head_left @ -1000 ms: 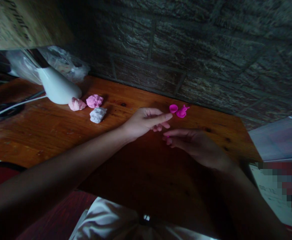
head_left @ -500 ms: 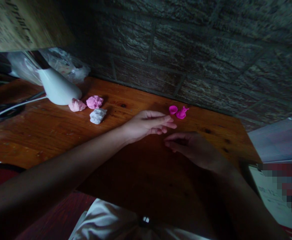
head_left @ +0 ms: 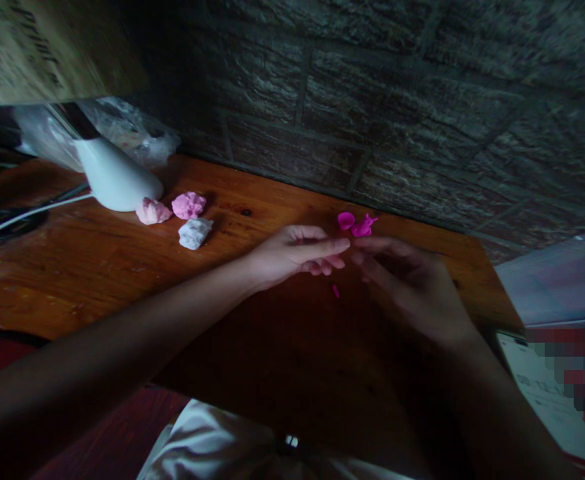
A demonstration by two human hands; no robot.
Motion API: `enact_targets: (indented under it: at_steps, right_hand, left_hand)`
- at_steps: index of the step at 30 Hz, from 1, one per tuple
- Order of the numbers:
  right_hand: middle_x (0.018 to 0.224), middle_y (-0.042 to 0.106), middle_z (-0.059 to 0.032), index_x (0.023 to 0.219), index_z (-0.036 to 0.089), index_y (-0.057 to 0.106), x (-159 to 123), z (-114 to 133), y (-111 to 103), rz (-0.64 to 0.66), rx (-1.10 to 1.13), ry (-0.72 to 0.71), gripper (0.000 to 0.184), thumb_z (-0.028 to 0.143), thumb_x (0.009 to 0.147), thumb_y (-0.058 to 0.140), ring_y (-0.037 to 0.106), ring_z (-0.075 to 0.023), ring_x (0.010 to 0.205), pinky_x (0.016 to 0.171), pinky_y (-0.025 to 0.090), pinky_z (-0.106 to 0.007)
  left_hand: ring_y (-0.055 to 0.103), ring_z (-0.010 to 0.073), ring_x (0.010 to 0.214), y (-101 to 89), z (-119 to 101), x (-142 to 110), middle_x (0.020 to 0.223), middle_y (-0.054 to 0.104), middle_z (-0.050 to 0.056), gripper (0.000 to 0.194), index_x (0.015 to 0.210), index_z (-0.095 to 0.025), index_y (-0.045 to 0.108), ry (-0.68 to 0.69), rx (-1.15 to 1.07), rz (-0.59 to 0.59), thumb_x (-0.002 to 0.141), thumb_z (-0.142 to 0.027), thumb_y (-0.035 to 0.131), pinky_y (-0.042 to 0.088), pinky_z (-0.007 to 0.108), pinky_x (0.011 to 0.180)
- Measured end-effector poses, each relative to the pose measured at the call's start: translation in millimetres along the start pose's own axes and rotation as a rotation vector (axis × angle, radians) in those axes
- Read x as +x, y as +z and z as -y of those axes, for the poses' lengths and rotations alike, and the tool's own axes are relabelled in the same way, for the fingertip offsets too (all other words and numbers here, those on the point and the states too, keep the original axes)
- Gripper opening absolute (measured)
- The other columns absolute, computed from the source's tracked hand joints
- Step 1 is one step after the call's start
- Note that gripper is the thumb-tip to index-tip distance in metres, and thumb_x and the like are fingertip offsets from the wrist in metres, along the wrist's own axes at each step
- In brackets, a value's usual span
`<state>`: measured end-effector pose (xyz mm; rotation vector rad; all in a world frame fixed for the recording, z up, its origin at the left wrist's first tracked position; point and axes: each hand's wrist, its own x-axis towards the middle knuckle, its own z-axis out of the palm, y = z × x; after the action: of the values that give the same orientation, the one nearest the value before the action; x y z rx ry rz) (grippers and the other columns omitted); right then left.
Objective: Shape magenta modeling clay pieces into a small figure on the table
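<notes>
Sliver of magenta, clay-like material (head_left: 335, 291) lay bodyward of left hand (head_left: 297, 254) (nearer) and right hand (head_left: 419, 283), axis roughly fore-aft; both half-curled, grip unclear.

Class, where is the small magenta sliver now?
In the head view, just right of centre, the magenta sliver lies on the wooden table, lower in the picture than the left hand.

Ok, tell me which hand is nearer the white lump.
Left. The left hand is to the right of the white lump, apart from it; the right hand is farther right, beyond the left.
</notes>
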<state>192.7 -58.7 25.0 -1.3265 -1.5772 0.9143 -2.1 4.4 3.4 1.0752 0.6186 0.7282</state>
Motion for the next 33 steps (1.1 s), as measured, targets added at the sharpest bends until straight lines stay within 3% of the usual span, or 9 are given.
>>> enact_targets:
  at_steps: [4,8,15,19,22,26,29,33]
  right_hand:
    - [0.096,0.081,-0.0027,0.103,0.027,0.078,-5.0,7.0,11.3,0.023,0.093,-0.059,0.022,0.039,0.084,0.08,0.076,-0.0214,0.086,0.079,0.063,-0.037]
    - [0.095,0.082,-0.0025,0.098,0.028,0.081,-8.0,2.2,18.3,-0.078,0.04,-0.086,0.013,0.034,0.086,0.079,0.076,-0.0224,0.085,0.08,0.063,-0.039]
    - [0.11,0.08,-0.0065,0.107,0.031,0.082,-8.1,3.1,18.8,-0.144,-0.405,-0.328,0.021,0.027,0.096,0.064,0.075,-0.027,0.099,0.09,0.06,-0.043]
    - [0.109,0.08,-0.0065,0.106,0.03,0.082,-6.9,5.9,15.7,-0.134,-0.484,-0.373,0.02,0.027,0.095,0.066,0.075,-0.0263,0.096,0.088,0.061,-0.041]
    - [0.104,0.081,-0.0068,0.103,0.027,0.083,-6.9,2.8,12.3,-0.135,-0.445,-0.349,0.017,0.027,0.095,0.067,0.075,-0.0249,0.092,0.084,0.061,-0.039]
    - [0.097,0.081,-0.0059,0.103,0.024,0.081,-5.2,-4.3,10.3,-0.229,-0.19,-0.161,0.018,0.035,0.09,0.074,0.073,-0.0189,0.072,0.068,0.061,-0.034]
    - [0.095,0.082,-0.0045,0.1,0.023,0.081,-2.4,-6.1,11.0,-0.234,0.019,-0.059,0.02,0.036,0.085,0.08,0.071,-0.0156,0.066,0.062,0.061,-0.029]
    - [0.087,0.081,-0.0019,0.094,0.024,0.082,-0.9,-2.3,13.2,-0.154,0.127,-0.04,0.014,0.033,0.083,0.082,0.067,-0.011,0.058,0.058,0.058,-0.024]
  left_hand:
    - [0.061,0.0092,0.06,1.5,2.9,-0.7,0.07,0.073,0.004,0.036,0.074,-0.014,0.075,0.019,0.107,0.047,0.079,-0.048,0.082,0.041,0.022,0.058]
    - [0.06,0.0094,0.058,3.2,4.7,-1.4,0.069,0.074,0.004,0.037,0.073,-0.014,0.077,0.064,0.147,0.033,0.083,-0.05,0.078,0.039,0.023,0.055]
    - [0.061,0.01,0.058,9.1,1.0,-3.2,0.068,0.073,0.005,0.044,0.072,-0.012,0.076,0.02,0.075,-0.041,0.086,-0.054,0.074,0.04,0.022,0.055]
    - [0.064,0.012,0.061,11.3,-0.9,-3.5,0.071,0.074,0.008,0.049,0.072,-0.011,0.074,-0.038,0.013,-0.022,0.086,-0.058,0.072,0.04,0.023,0.054]
    - [0.065,0.0124,0.062,10.5,-1.6,-3.3,0.081,0.078,0.011,0.05,0.078,-0.011,0.077,-0.037,0.04,-0.023,0.086,-0.06,0.071,0.041,0.023,0.056]
    - [0.063,0.0112,0.062,6.3,-2.0,-2.0,0.095,0.081,0.014,0.051,0.083,-0.011,0.08,0.008,0.124,-0.086,0.086,-0.061,0.07,0.043,0.025,0.059]
    - [0.062,0.0107,0.061,2.3,-1.7,-0.4,0.095,0.081,0.014,0.053,0.083,-0.011,0.08,0.027,0.143,-0.14,0.087,-0.062,0.068,0.044,0.025,0.061]
    - [0.062,0.0104,0.059,0.3,-0.9,1.8,0.09,0.081,0.013,0.052,0.081,-0.011,0.079,0.021,0.131,-0.186,0.087,-0.062,0.069,0.045,0.024,0.06]
